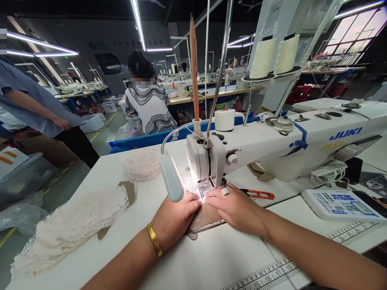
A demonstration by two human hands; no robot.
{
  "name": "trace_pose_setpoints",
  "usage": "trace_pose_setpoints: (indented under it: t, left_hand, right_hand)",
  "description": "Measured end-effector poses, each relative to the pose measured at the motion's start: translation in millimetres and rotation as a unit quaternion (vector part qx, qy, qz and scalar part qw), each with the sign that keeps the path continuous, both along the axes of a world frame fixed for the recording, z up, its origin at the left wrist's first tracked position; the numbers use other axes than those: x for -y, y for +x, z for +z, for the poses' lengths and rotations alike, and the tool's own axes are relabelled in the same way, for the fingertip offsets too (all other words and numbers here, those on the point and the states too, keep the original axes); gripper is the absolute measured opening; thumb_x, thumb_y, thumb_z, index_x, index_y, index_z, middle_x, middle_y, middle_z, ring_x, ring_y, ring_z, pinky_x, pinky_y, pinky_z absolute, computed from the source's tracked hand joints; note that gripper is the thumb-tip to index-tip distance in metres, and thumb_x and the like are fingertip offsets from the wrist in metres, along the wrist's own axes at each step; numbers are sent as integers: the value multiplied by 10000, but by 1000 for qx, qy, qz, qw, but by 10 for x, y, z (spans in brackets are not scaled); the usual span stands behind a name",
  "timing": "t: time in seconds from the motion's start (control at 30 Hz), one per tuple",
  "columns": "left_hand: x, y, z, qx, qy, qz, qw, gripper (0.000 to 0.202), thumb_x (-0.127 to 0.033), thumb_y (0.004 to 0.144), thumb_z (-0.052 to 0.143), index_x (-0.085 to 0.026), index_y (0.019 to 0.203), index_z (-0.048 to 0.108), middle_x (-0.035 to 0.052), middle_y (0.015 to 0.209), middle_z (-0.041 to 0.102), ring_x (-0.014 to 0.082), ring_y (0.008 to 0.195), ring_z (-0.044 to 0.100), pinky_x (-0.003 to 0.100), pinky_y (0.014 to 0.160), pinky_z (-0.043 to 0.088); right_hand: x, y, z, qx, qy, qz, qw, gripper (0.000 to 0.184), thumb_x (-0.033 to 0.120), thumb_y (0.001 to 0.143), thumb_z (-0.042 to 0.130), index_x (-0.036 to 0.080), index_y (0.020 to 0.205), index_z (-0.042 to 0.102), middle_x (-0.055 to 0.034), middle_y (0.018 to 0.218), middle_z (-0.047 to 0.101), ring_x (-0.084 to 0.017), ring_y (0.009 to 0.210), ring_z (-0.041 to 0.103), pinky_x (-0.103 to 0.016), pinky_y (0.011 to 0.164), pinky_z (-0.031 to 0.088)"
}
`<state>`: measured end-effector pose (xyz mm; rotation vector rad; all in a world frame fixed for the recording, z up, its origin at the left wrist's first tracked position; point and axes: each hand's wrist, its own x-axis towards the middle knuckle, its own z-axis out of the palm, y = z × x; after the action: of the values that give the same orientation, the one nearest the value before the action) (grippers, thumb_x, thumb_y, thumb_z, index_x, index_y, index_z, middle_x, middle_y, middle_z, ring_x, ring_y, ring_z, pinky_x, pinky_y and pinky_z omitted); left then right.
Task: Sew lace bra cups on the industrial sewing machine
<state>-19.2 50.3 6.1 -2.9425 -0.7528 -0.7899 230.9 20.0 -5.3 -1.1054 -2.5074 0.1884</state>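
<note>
My left hand (178, 213), with a gold bracelet (155, 240) at the wrist, is closed, thumb and fingers on the edge of white lace (202, 195) just in front of the needle area. From the other side my right hand (234, 205) presses the same lace, fingers together and fingertips almost meeting the left ones. Bright light washes out the lace under the presser foot of the white sewing machine (248, 145). Beneath both hands lies a flat brown piece (208, 214); its material is unclear. A grey lamp (172, 177) hangs above my left hand.
Cream lace is heaped (75, 217) on the left, with a round lace bundle (142, 165) behind. Orange thread snips (260, 194) lie right of my right hand. A white-and-blue box (341, 205) and printed ruler (269, 274) are at right. Two people stand or sit beyond the table.
</note>
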Motion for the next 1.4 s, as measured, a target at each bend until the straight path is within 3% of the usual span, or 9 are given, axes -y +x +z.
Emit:
trace_pose_setpoints:
  t: [0.5, 0.67, 0.73, 0.83, 0.9, 1.0, 1.17, 1.3, 1.4]
  left_hand:
    - [-104, -92, 1, -16, -67, 101, 992, 213, -281, 1021, 580, -210, 1199, 675, 125, 1235, 718, 302, 1086, 668, 474, 943, 580]
    - [-22, -41, 91, -103, -84, 158, 978, 399, -398, 997, 661, -187, 1333, 622, 156, 1248, 732, 363, 1190, 669, 525, 974, 563]
    - [98, -15, 188, -149, -81, 185, 968, 342, -356, 964, 699, -170, 1249, 670, 149, 1126, 759, 372, 1083, 705, 515, 905, 564]
    - [287, -44, 391, -200, -107, 150, 962, 84, -295, 931, 717, -220, 892, 719, 65, 880, 749, 305, 810, 714, 401, 704, 509]
    - [337, -114, 513, -204, -139, 122, 961, 231, -297, 959, 675, -235, 738, 666, 20, 730, 702, 250, 669, 671, 345, 594, 413]
    - [253, -230, 584, -173, -133, 176, 960, 218, -297, 982, 621, -229, 776, 643, 31, 749, 698, 254, 695, 673, 339, 603, 412]
    - [28, -282, 382, -127, -106, 275, 947, 115, -293, 908, 698, -203, 940, 634, 92, 962, 713, 318, 912, 689, 415, 787, 522]
    - [16, -222, 197, -111, -78, 240, 961, 63, -234, 967, 599, -210, 915, 624, 71, 951, 705, 267, 824, 658, 372, 719, 503]
    - [51, -168, 143, -103, -69, 217, 968, 188, -173, 998, 498, -210, 842, 596, 62, 927, 695, 222, 715, 596, 359, 670, 476]
  right_hand:
    - [-20, -27, -68, -39, 61, -28, 997, 450, -15, 860, 527, 172, 1230, 701, -93, 1311, 729, -282, 1008, 620, -422, 908, 536]
    - [-24, -21, -87, -66, 45, -5, 997, 416, -18, 877, 516, 191, 1185, 703, -93, 1200, 748, -260, 1018, 652, -400, 902, 550]
    - [-7, -51, -72, -90, 45, 33, 994, 393, 0, 898, 507, 193, 1181, 700, -97, 1173, 750, -249, 1044, 662, -394, 924, 556]
    - [53, -138, -37, -110, 40, 100, 988, 388, 61, 927, 527, 186, 1260, 681, -123, 1371, 698, -262, 1240, 630, -417, 1022, 533]
    - [102, -201, -18, -102, 28, 134, 985, 414, 94, 942, 538, 200, 1324, 658, -111, 1444, 672, -263, 1328, 603, -427, 1052, 506]
    - [168, -257, -3, -104, 26, 171, 979, 394, 103, 981, 521, 228, 1337, 632, -71, 1324, 747, -232, 1263, 658, -418, 1030, 473]
    - [254, -243, 43, -104, 13, 206, 973, 357, 86, 973, 535, 236, 1284, 625, -62, 1172, 779, -227, 1099, 695, -420, 1016, 449]
    - [311, -224, 106, -92, -24, 238, 967, 371, 73, 893, 565, 242, 1216, 636, -52, 1074, 771, -218, 974, 676, -368, 922, 481]
    - [339, -215, 132, -102, -40, 269, 957, 304, 94, 884, 558, 237, 1137, 644, -42, 1001, 765, -213, 895, 653, -358, 855, 483]
